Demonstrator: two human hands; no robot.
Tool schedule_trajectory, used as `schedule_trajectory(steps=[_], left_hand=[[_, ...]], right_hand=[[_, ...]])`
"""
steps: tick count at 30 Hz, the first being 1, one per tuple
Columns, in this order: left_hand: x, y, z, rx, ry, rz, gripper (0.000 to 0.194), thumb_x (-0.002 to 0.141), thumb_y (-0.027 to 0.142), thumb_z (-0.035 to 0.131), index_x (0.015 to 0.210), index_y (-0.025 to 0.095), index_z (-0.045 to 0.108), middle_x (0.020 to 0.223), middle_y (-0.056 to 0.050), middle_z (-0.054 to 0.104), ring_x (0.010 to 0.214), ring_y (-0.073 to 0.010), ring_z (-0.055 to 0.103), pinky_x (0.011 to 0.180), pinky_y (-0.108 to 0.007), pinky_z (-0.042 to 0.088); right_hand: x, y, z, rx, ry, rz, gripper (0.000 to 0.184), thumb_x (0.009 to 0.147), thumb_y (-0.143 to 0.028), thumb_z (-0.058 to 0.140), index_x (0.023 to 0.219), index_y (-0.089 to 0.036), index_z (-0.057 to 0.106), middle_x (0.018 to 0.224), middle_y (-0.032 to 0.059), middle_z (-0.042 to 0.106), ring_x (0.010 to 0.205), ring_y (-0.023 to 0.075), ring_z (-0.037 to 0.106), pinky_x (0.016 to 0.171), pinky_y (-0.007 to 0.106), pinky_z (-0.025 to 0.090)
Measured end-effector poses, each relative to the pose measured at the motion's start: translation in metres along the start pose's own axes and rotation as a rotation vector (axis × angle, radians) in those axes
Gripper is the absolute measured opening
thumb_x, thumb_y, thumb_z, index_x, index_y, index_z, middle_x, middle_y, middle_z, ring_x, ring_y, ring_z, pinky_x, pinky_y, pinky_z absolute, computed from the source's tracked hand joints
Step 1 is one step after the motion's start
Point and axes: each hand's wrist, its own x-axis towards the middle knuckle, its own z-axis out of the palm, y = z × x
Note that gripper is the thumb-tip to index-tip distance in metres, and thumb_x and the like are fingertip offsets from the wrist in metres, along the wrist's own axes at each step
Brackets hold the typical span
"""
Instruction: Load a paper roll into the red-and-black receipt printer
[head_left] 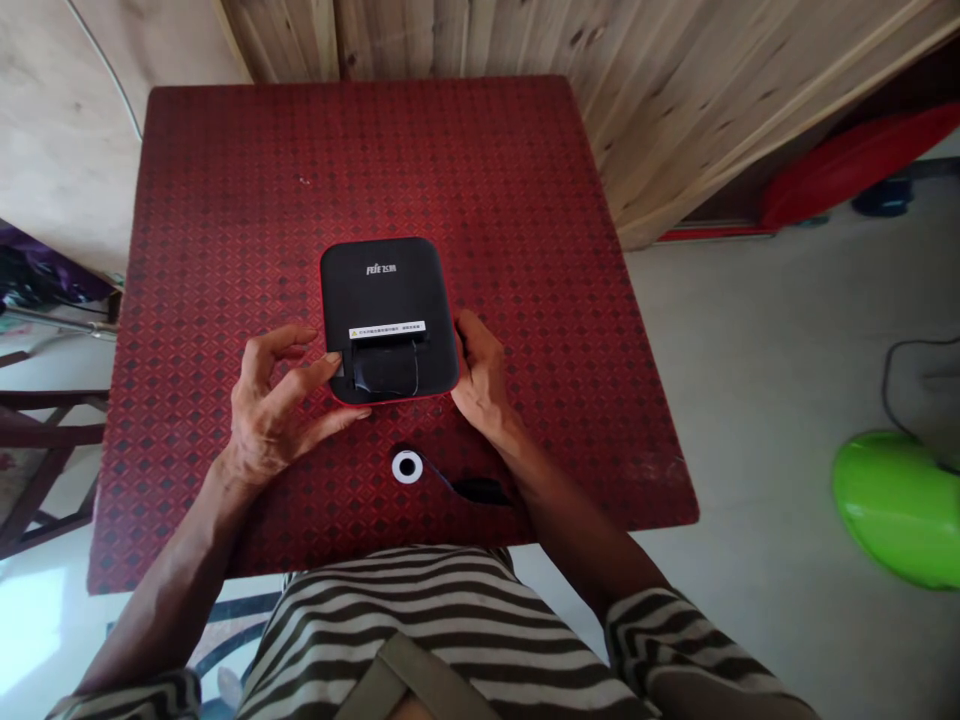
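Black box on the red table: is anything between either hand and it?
Nothing visible. The left hand touches the black box at its near-left corner; the right hand rests against its right edge.

A red patterned table (225, 250) fills the middle. A small white roll (407, 466) lies at its 6 o'clock edge, a black cable (472, 488) just beside it. Wood panelling (675, 90) stands at 12 to 2 o'clock, a green stool (892, 505) at 4, a dark chair (37, 440) at 9.
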Motion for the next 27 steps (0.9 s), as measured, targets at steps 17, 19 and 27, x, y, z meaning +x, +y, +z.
schedule_trajectory(steps=[17,19,27], left_hand=[[0.0,-0.003,0.014,-0.125,0.085,0.037,0.055,0.085,0.053,0.085,0.128,0.026,0.064,0.123,-0.008,0.065,0.111,-0.0232,0.07,0.094,-0.041,0.065],[-0.003,-0.003,0.016,-0.086,0.091,0.054,0.058,0.087,0.052,0.083,0.134,0.026,0.06,0.124,-0.01,0.065,0.114,-0.0245,0.069,0.097,-0.042,0.064],[-0.007,0.001,0.025,-0.043,0.135,0.086,0.071,0.089,0.052,0.081,0.147,0.024,0.049,0.132,-0.013,0.062,0.124,-0.0273,0.065,0.104,-0.046,0.063]], right_hand=[[0.001,0.0,-0.003,0.051,0.009,0.063,0.028,0.106,-0.04,0.049,0.1,-0.022,0.07,0.094,0.0025,0.075,0.088,0.0168,0.068,0.078,0.032,0.052],[0.004,-0.008,-0.012,0.022,0.114,0.043,0.026,0.105,-0.041,0.053,0.103,-0.023,0.071,0.096,0.003,0.077,0.088,0.0178,0.071,0.079,0.033,0.054],[0.053,-0.087,-0.029,-0.509,-0.361,-0.444,0.013,0.102,-0.02,0.066,0.107,-0.019,0.077,0.109,0.0089,0.079,0.106,0.0233,0.069,0.099,0.04,0.055]])
